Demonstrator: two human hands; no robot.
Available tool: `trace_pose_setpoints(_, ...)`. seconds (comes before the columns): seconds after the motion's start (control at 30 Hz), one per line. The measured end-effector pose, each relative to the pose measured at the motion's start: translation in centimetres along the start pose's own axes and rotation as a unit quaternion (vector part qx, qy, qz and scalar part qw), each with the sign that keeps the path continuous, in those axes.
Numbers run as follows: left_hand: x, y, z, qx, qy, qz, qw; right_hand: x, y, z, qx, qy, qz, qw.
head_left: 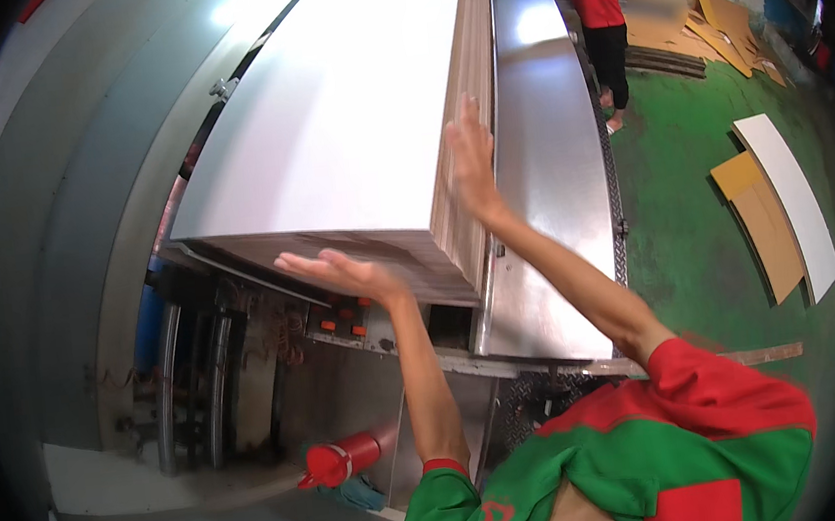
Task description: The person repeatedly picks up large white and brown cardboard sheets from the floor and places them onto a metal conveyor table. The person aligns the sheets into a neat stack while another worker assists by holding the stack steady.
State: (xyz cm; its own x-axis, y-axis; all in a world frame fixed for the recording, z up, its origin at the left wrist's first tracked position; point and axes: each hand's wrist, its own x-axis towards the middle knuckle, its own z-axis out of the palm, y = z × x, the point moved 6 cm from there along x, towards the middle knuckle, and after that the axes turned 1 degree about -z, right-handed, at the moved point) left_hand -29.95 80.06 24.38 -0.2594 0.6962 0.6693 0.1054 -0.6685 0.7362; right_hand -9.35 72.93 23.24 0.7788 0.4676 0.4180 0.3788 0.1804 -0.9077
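Note:
A tall stack of boards [333, 118] with a glossy white top and brown, layered sides lies before me on a machine bed. My left hand [343, 273], slightly blurred, is at the stack's near end, palm toward it and fingers stretched out. Along the right side, my right hand [473, 160] is raised with its fingers extended, at the brown board edges. Neither hand grips anything. Whether the palms press on the boards or stop just short, I cannot tell.
Right of the stack runs a shiny metal table [548, 157]. A co-worker [599, 2] stands at its far end, one hand near the stack. Loose panels [789, 205] and cardboard [727, 25] lie on the green floor. Lower left are metal rollers [169, 395] and a red bottle [341, 459].

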Motion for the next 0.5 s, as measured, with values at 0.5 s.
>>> trace_pose_setpoints(0.5,1.9,-5.1,0.5,0.105,0.038,-0.038,0.993,-4.5,1.9,3.7,-0.104,0.059,0.118,0.986)
